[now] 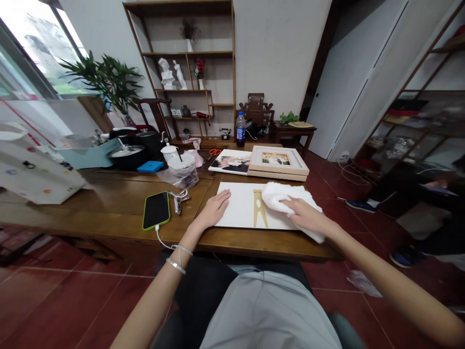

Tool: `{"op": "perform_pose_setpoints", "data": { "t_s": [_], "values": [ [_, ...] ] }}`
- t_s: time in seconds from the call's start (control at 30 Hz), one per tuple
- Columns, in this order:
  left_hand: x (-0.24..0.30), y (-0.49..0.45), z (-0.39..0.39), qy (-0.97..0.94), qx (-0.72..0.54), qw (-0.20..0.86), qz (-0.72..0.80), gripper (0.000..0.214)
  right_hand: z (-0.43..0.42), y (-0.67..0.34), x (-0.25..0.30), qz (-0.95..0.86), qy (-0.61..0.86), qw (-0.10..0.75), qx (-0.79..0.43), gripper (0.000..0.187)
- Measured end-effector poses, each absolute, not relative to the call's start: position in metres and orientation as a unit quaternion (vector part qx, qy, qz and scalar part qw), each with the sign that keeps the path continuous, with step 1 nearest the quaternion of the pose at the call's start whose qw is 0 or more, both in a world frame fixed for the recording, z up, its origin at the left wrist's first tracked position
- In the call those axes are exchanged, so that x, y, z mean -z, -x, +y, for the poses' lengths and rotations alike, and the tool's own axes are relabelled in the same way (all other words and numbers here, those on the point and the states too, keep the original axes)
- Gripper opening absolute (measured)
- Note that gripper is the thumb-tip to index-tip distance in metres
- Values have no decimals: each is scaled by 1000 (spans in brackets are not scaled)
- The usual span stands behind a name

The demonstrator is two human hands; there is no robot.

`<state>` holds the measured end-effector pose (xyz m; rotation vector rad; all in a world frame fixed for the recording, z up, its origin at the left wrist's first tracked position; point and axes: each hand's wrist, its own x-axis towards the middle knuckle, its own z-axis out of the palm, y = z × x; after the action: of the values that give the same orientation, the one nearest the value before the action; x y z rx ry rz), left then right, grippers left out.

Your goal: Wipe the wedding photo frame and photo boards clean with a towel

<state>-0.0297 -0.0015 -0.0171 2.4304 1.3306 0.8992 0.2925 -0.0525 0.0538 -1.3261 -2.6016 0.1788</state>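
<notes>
A white flat board (240, 208) lies on the wooden table (119, 203) in front of me, with a pale gold stand piece (259, 208) on its middle. My left hand (215, 208) rests flat on the board's left edge, fingers stretched out. My right hand (303, 215) presses a white cloth (281, 196) onto the board's right part, fingers closed over it. Behind the board sit a light wooden picture frame (278, 162) and a loose photo print (229, 162).
A phone in a green case (156, 210) lies left of my left hand, its white cable running off the table edge, with a metal clip (179, 198) beside it. Pots, a plastic bag, scissors and a blue bottle (240, 129) stand farther back. Someone's legs show at right.
</notes>
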Motion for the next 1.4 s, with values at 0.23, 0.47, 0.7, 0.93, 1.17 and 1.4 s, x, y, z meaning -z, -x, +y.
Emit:
{"op": "perform_pose_setpoints", "data": {
  "t_s": [0.23, 0.47, 0.7, 0.93, 1.17, 1.4],
  "values": [
    [16, 30, -2, -827, -316, 122, 448, 45, 11, -243, -44, -864, 477, 160, -25, 42],
    [15, 29, -3, -827, -307, 119, 455, 47, -25, -252, -50, -900, 410, 135, -62, 44],
    [13, 27, -7, -824, -316, 117, 455, 47, -95, -269, -63, -912, 377, 81, -141, 38],
    [14, 29, -5, -827, -308, 115, 456, 47, -57, -266, -53, -909, 388, 87, -122, 33],
    [16, 30, -2, -829, -300, 119, 456, 46, 12, -244, -49, -900, 412, 123, -72, 38],
    [17, 30, -3, -825, -311, 128, 454, 45, -6, -239, -50, -923, 366, 115, -39, 43]
  ]
}}
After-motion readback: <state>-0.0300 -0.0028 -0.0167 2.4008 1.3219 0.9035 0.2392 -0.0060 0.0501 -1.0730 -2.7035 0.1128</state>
